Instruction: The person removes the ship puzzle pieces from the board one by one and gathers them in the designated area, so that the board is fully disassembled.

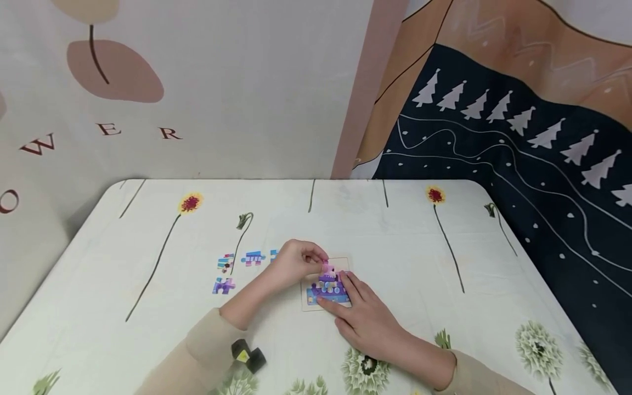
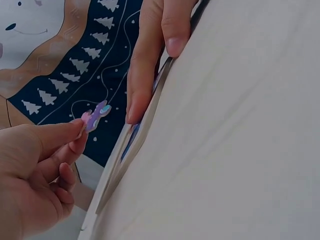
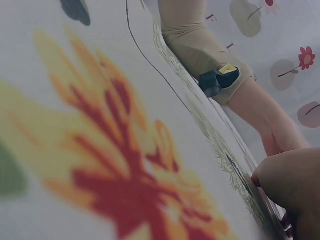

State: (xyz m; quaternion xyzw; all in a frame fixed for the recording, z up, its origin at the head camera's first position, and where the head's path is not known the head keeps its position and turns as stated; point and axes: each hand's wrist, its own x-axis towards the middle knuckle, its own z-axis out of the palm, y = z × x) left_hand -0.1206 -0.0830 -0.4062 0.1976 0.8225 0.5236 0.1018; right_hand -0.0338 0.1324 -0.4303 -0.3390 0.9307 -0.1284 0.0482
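Between thumb and fingertips, my left hand point(image 1: 294, 264) pinches a small pink and purple jigsaw piece point(image 2: 96, 117), held tilted above the puzzle board in the left wrist view. The flat square puzzle board point(image 1: 311, 308) has a pale border and lies on the table. Blue and purple joined pieces point(image 1: 328, 295) fill its lower part. My right hand point(image 1: 367, 318) rests on the board's right and lower side, its fingers extended over the pieces. In the right wrist view the fingertips and board are mostly hidden.
Left of the board lie loose jigsaw pieces: a multicoloured one point(image 1: 225, 263), a purple one point(image 1: 224, 286), a blue and pink one point(image 1: 253, 258), and one point(image 1: 274, 255) partly behind my left hand. A flower-print cloth point(image 1: 405, 247) covers the table. A black device point(image 1: 248, 356) is on my left sleeve.
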